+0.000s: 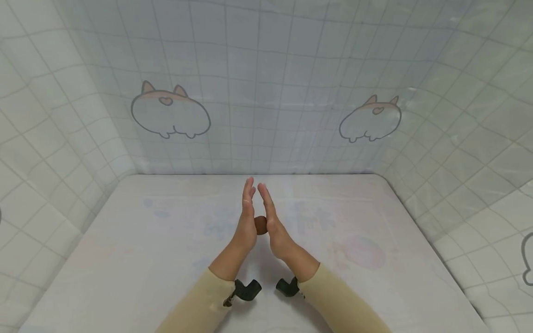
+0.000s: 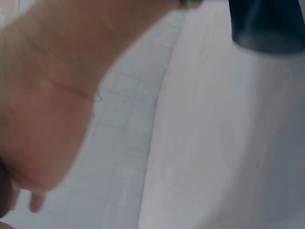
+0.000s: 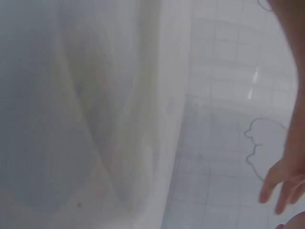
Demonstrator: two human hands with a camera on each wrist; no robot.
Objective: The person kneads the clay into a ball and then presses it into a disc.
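Observation:
A small brown ball [image 1: 261, 225] sits between the two palms in the head view, above the table. My left hand [image 1: 247, 226] presses it from the left, its fingers straight and pointing away from me. From the other side my right hand [image 1: 278, 231] presses with straight fingers, tilted inward so the fingertips of both hands come close together. What the ball is made of, I cannot tell. In the left wrist view, part of the ball [image 2: 5, 193] shows dark at the left edge, beside a palm. Only some fingers and a forearm appear at the right of the right wrist view.
Beneath the hands lies a table [image 1: 145, 259] with a pale, faintly patterned cover. White gridded sheeting [image 1: 275, 106] with animal drawings surrounds it at the back and both sides. Dark camera mounts [image 1: 248, 290] stick out from the cream sleeves [image 1: 204, 300] at each wrist.

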